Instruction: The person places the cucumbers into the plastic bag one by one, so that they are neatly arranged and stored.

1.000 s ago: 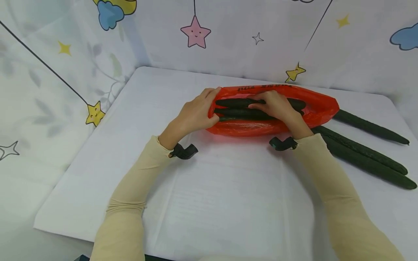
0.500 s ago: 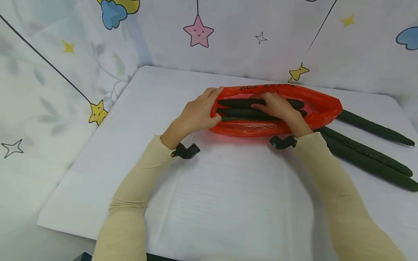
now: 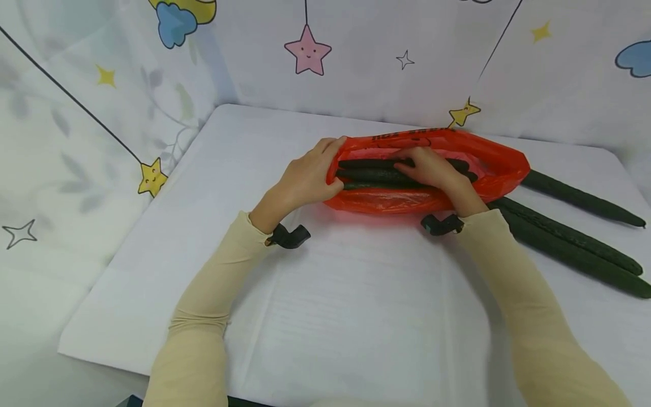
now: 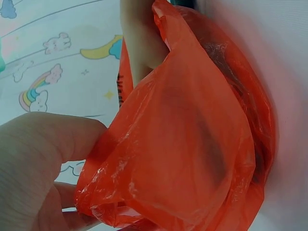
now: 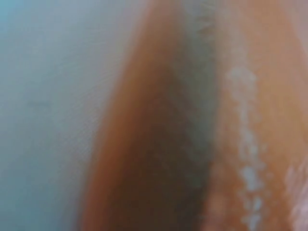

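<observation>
A red plastic bag (image 3: pixel 386 202) with black print lies on its side at the back of the table, its mouth spread. Long dark green cucumbers lie side by side inside: a far one (image 3: pixel 363 164), a middle one (image 3: pixel 373 176) and part of a near one (image 3: pixel 363 185). My left hand (image 3: pixel 305 178) holds the bag's left end, thumb at the near edge, fingers at the far edge. In the left wrist view, that hand (image 4: pixel 36 159) pinches the thin film (image 4: pixel 187 139). Reaching into the mouth, my right hand (image 3: pixel 432 168) grips the far cucumber between thumb and fingers; its fingertips are partly hidden.
Right of the bag, one cucumber (image 3: pixel 585 198) lies alone and two more (image 3: pixel 574 249) lie together, their left ends by the bag. A white-covered table (image 3: pixel 356 316) meets a patterned cloth backdrop (image 3: pixel 366 34). The right wrist view is blurred.
Within the bag, the far cucumber has sunk slightly toward the middle one, along with my right hand. The bag's far edge has risen a little. My left hand keeps its hold.
</observation>
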Demonstrator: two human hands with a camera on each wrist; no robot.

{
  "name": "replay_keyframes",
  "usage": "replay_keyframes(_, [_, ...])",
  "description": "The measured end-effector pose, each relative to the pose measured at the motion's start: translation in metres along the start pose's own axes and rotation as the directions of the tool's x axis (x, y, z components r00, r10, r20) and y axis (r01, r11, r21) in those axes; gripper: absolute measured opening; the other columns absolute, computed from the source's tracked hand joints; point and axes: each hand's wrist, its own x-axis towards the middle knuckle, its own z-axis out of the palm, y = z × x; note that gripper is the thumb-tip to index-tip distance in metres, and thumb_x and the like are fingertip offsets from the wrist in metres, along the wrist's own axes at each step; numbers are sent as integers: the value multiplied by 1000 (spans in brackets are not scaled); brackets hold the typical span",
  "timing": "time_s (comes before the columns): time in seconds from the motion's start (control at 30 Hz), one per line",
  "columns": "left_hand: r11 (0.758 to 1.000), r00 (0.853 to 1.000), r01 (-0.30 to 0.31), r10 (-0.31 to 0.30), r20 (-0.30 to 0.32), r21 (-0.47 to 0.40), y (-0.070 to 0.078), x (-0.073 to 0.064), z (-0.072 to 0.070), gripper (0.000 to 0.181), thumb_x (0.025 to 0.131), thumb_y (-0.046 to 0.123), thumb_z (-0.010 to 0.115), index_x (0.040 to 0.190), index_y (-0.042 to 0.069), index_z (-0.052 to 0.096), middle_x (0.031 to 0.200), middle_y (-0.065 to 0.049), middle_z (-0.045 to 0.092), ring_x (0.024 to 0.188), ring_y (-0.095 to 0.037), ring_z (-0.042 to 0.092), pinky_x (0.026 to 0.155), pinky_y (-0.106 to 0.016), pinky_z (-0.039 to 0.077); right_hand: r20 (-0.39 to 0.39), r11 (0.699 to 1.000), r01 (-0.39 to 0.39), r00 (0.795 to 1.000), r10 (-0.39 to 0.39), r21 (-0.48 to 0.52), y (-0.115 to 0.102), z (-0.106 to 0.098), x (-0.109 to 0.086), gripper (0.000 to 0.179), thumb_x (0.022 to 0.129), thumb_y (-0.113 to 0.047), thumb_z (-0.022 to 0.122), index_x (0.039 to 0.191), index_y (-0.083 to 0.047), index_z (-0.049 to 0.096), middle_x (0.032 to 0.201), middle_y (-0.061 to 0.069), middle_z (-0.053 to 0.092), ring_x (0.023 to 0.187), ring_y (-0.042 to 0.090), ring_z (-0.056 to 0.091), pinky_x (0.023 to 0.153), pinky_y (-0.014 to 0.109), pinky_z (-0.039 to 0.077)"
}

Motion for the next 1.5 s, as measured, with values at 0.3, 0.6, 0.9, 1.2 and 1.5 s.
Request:
replay_keyframes(0.3, [1000, 1000, 15, -15, -4, -21, -2, -2, -5, 77, 86, 20, 57, 155, 9, 24, 152, -11, 34, 124, -28, 50, 78, -44, 56, -11, 1000, 1, 1000, -1, 7, -1, -1, -7, 34, 96, -8, 58, 126, 8, 60, 123, 26, 62, 112, 37, 59, 98, 53, 45])
replay_keyframes(0.6, [1000, 1000, 8, -8, 11, -25, 0, -1, -3, 78, 86, 20, 57, 155, 8, 24, 152, -12, 34, 126, -27, 49, 81, -45, 56, -19, 999, 18, 1000, -19, -29, -2, -1, -17, 35, 95, -9, 60, 126, 6, 61, 126, 25, 61, 118, 38, 56, 100, 53, 43])
replay_keyframes(0.9, [1000, 1000, 12, -12, 14, -20, 1, -1, -3, 77, 86, 19, 57, 155, 8, 24, 152, -12, 34, 125, -28, 49, 80, -46, 56, -7, 1000, -23, 1000, 23, -13, -9, -6, -29, 40, 95, -15, 62, 130, 2, 58, 133, 23, 55, 128, 38, 46, 107, 55, 36])
replay_keyframes(1.2, [1000, 1000, 8, -8, 8, -1, 0, -2, -3, 78, 85, 20, 56, 155, 9, 23, 153, -11, 33, 121, -27, 53, 68, -42, 55, -58, 999, 25, 998, -23, 33, -13, -10, -44, 39, 94, -16, 64, 129, 2, 60, 134, 21, 55, 130, 38, 44, 108, 55, 34])
replay_keyframes(1.5, [1000, 1000, 6, -6, 15, -5, 0, 0, -2, 78, 86, 20, 56, 155, 9, 23, 153, -11, 33, 122, -28, 52, 71, -43, 56, -87, 998, 31, 996, -27, 51, -25, -22, -67, 39, 93, -16, 65, 129, -1, 61, 136, 21, 53, 130, 38, 43, 106, 57, 35])
